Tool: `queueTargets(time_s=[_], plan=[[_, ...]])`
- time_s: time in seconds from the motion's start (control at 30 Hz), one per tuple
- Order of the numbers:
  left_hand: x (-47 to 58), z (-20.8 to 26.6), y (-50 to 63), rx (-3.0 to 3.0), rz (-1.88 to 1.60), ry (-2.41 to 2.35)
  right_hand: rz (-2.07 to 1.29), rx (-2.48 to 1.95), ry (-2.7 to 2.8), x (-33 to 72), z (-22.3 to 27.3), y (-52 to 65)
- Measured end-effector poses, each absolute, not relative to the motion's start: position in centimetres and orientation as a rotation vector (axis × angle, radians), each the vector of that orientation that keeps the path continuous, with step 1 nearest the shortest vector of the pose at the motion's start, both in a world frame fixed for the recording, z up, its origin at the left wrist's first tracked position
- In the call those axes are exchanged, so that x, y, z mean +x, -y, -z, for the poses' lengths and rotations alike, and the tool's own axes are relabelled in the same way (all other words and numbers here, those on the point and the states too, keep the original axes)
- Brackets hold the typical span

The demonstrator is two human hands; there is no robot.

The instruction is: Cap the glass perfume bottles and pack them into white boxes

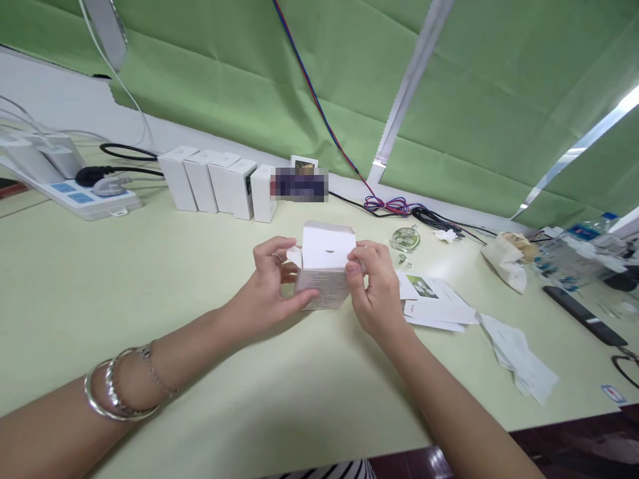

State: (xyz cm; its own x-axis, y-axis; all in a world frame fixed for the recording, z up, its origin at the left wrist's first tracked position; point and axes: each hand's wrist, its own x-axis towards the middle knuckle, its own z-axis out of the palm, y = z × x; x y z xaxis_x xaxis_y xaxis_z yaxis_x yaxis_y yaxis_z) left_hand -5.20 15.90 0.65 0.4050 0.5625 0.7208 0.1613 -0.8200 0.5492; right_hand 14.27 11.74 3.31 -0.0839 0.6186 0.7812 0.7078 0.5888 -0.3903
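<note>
A small white cardboard box [323, 287] with fine print on its near side is held just over the table in front of me. Its top flap [328, 245] stands up, and a small side flap sticks out at the left. My left hand [274, 286] grips the box from the left, thumb along the printed side. On the other side, my right hand [372, 283] has its thumb and fingers closed at the box's upper right corner by the flap. The inside of the box is hidden from view.
Several white boxes [210, 183] stand in a row at the back. Flattened printed cartons [439, 303], a tissue [519, 356], a round glass ornament [405, 238] and a black phone-like slab [584, 316] lie to the right. A power strip [94, 199] sits at left.
</note>
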Motion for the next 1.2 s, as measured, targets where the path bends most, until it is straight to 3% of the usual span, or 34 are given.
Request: queueTargets(time_s=[0.23, 0.37, 0.73, 0.97, 1.2], plan=[[-5.4, -0.8, -15.8, 2.269, -1.374, -0.581, 0.642, -0.964, 1.940, 15.2, -2.7, -11.9], [-5.4, -0.5, -16.0, 2.308, -1.399, -0.536, 0.734, -0.875, 2.022, 14.6, -3.0, -11.6], [-5.6, -1.5, -15.8, 2.271, -1.373, -0.607, 0.523, -0.918, 1.882, 13.8, -2.9, -11.4], [-5.8, -2.7, -15.5, 2.244, -1.320, -0.697, -0.226, -0.941, 1.616, 14.2, -1.3, -12.1], [-5.9, -2.9, -15.6, 2.251, -1.354, -0.734, -0.250, -0.838, 1.672, 14.1, -1.9, -11.8]])
